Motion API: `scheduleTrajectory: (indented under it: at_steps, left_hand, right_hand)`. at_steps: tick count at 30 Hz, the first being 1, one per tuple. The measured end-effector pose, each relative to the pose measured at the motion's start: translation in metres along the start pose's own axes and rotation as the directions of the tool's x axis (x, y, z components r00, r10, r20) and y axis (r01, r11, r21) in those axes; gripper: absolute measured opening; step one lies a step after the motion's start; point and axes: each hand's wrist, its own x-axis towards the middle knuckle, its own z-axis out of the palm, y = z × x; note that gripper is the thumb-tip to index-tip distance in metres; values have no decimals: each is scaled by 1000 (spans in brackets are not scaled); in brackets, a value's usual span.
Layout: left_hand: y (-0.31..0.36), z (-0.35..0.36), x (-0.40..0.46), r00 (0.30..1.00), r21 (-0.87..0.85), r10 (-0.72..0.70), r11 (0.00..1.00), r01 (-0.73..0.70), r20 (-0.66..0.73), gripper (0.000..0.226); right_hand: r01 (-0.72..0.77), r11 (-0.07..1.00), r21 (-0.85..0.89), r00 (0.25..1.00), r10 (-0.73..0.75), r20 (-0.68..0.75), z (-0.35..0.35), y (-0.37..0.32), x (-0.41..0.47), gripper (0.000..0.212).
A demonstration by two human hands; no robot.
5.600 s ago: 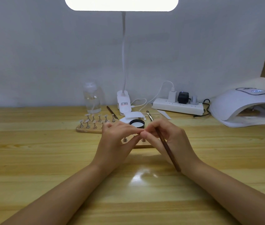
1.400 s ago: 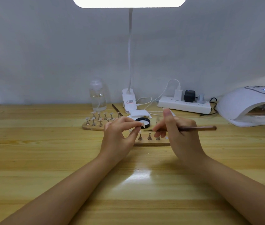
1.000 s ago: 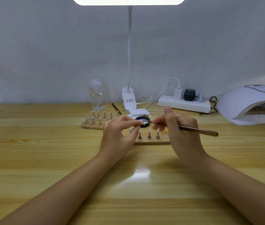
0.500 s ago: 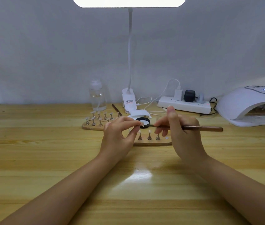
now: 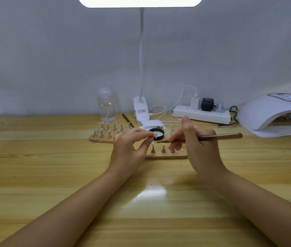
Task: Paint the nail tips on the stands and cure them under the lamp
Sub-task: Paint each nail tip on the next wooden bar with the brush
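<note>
A small pale nail tip (image 5: 155,134) sits pinched between the left hand (image 5: 128,150)'s thumb and fingers above the near wooden stand board (image 5: 166,155). The right hand (image 5: 197,148)'s fingers clamp a brown brush (image 5: 212,137), bristles just beside the tip. The curing lamp (image 5: 273,113) stands far right.

Two bare forearms, no sleeves in view, left grip (image 5: 129,148) and right grip (image 5: 200,148) ungloved, short plain nails

A clear plastic bottle (image 5: 106,105) stands at eleven o'clock; a white power strip (image 5: 201,116) with plugged adapters lies at one o'clock.
</note>
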Motion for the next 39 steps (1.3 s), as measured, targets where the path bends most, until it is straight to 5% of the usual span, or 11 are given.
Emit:
scheduleTrajectory:
  at_steps: [23, 39]
  left_hand:
    - [2, -3, -1, 998, -32, -9, 999, 7, -61, 8]
    - [2, -3, -1, 998, -33, -17, 999, 15, -56, 11]
  right_hand:
    - [20, 1000, 13, 997, -19, -73, -1, 1, -1, 45]
    - [26, 999, -36, 999, -25, 20, 3, 5, -4, 46]
